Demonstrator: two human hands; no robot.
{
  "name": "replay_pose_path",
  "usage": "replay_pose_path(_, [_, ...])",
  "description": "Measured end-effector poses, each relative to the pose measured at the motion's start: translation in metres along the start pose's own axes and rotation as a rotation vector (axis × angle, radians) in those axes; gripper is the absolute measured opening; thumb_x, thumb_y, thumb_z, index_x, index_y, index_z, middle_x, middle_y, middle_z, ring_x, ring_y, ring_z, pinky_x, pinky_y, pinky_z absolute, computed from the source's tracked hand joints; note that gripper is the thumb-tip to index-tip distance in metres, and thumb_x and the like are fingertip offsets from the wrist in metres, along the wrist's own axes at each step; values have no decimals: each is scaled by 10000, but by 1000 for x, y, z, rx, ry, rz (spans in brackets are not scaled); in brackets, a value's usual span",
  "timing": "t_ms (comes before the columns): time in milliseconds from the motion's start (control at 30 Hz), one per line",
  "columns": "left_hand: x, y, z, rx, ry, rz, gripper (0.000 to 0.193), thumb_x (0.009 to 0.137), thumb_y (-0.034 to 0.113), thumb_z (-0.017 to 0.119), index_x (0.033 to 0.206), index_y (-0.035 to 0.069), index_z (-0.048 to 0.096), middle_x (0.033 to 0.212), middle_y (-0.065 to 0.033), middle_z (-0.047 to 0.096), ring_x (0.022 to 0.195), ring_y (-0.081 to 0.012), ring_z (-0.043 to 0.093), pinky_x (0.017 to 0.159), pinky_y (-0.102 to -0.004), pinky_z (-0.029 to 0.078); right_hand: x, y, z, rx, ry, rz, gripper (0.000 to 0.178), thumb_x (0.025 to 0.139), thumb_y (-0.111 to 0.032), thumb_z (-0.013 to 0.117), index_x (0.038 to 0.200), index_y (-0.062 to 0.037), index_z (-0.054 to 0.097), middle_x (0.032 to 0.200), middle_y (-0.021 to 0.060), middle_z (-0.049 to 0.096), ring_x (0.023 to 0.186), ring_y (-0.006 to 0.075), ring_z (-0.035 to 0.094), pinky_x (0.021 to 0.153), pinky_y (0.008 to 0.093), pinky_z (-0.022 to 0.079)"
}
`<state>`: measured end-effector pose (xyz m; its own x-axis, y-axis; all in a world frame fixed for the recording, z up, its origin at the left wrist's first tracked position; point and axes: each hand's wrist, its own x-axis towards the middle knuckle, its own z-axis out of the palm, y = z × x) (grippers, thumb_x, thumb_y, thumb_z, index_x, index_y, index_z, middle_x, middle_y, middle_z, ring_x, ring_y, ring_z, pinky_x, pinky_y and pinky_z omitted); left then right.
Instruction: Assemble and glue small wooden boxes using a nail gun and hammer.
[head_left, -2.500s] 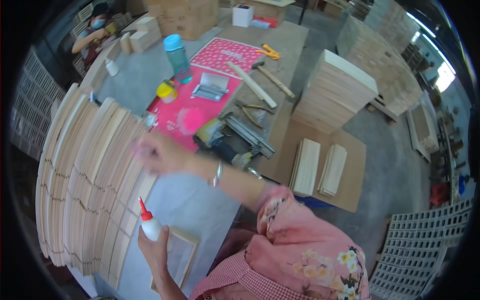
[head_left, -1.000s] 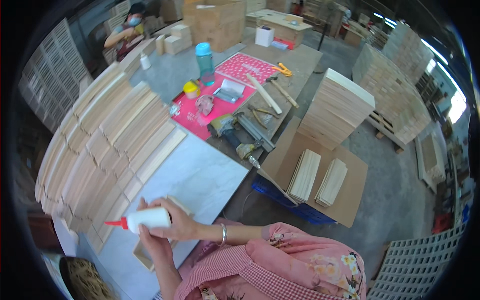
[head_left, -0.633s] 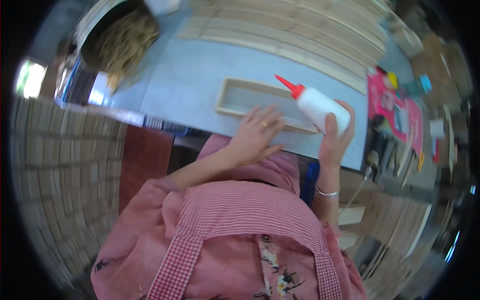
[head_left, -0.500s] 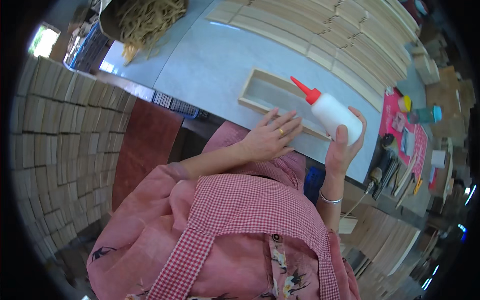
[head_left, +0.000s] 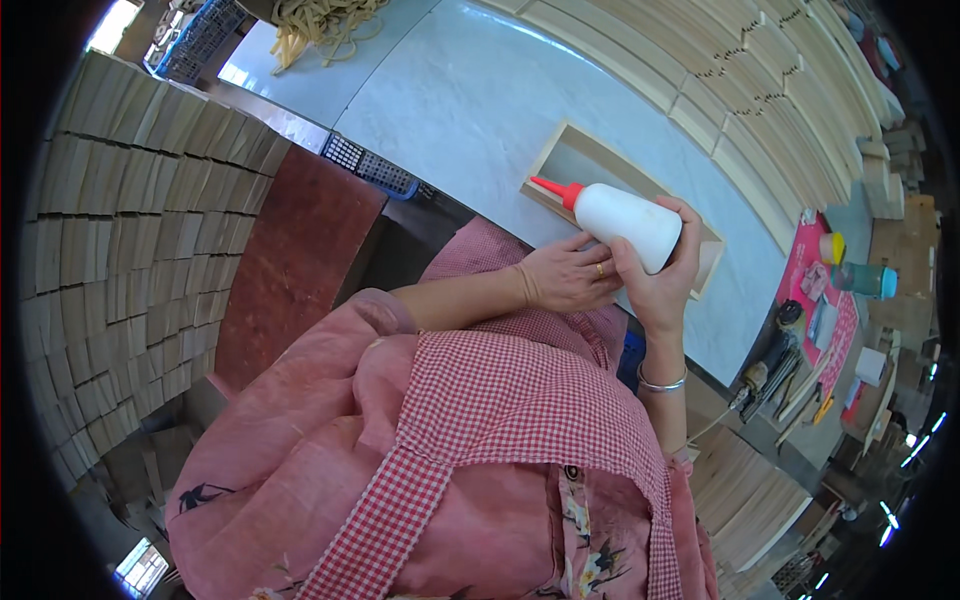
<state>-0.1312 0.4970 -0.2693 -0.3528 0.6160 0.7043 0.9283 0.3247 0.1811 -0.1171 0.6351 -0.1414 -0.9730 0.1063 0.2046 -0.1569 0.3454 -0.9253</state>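
My right hand (head_left: 660, 275) is wrapped round a white squeeze glue bottle (head_left: 630, 225) with a red pointed nozzle. The bottle is tilted, its nozzle aimed left over a shallow rectangular wooden box frame (head_left: 708, 268). That frame lies on the pale table near its front edge. My left hand (head_left: 572, 276) is at the frame's near side, fingers stretched out and fairly close together, a ring on one of them. Part of the frame's near side is hidden by the bottle and my hands. Whether my left fingertips press on the wood, I cannot tell.
Rows of long wooden strips (head_left: 690, 80) line the table's far side. Tan bands (head_left: 320, 25) lie at the far left. Stacked wood pieces (head_left: 110, 190) rise at left beside a red-brown board (head_left: 290, 250). Tools (head_left: 770, 375) and a teal-lidded jar (head_left: 865, 280) lie at right.
The bottle has come down and left, its nozzle now pointing more level over the frame. My left hand has drawn closer to the right hand. The whole view has shifted slightly.
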Motion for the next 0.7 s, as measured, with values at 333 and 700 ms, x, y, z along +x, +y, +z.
replay_pose_path(333, [2, 0, -3, -1, -11, 30, 297, 878, 234, 669, 1162, 159, 710, 1212, -75, 629, 1074, -284, 606, 1039, -461, 467, 9, -2, 4, 35, -26, 29, 625, 755, -46, 806, 1293, -51, 486, 1180, 136, 597, 987, 252, 620, 842, 351, 545])
replay_pose_path(700, [12, 2, -13, 31, -41, 5, 391, 904, 253, 635, 1271, 124, 657, 1396, -102, 564, 1346, -279, 515, 1166, -458, 366, 28, 3, 6, -20, 61, 34, 576, 790, -76, 801, 1273, -61, 488, 1111, 133, 605, 913, 240, 623, 780, 343, 545])
